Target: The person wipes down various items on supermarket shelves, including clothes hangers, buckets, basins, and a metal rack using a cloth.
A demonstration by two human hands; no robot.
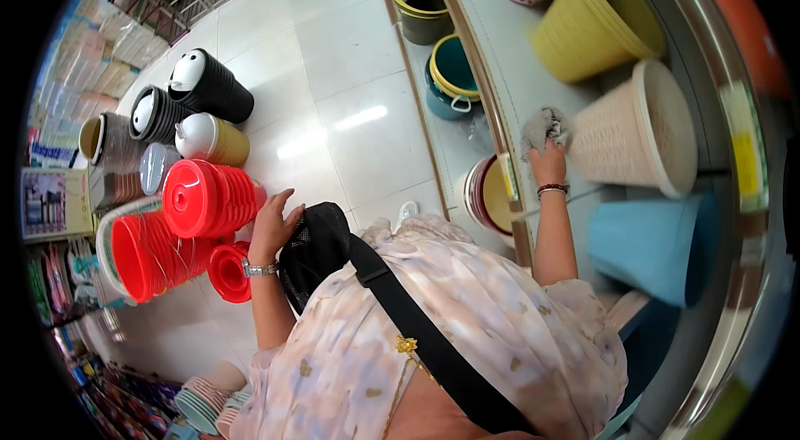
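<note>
My right hand [548,159] grips a crumpled grey cloth [542,127] against the surface of a shelf [500,52]. Just right of the cloth, a beige plastic basket [609,130] lies tilted with its mouth turned away from me. A blue plastic bin [644,246] is below it and a yellow-green plastic bin [575,27] above it. My left hand [275,221] holds nothing, its fingers apart, beside a black shoulder bag [315,240] and close to a stack of red plastic buckets [215,199].
Buckets with yellow rims [453,74] stand on the lower shelf. On the tiled floor [337,96] at left are black bins [212,87], a yellow bin with a white lid [215,139] and more red buckets [156,252]. A metal shelf edge [484,84] runs left of my right arm.
</note>
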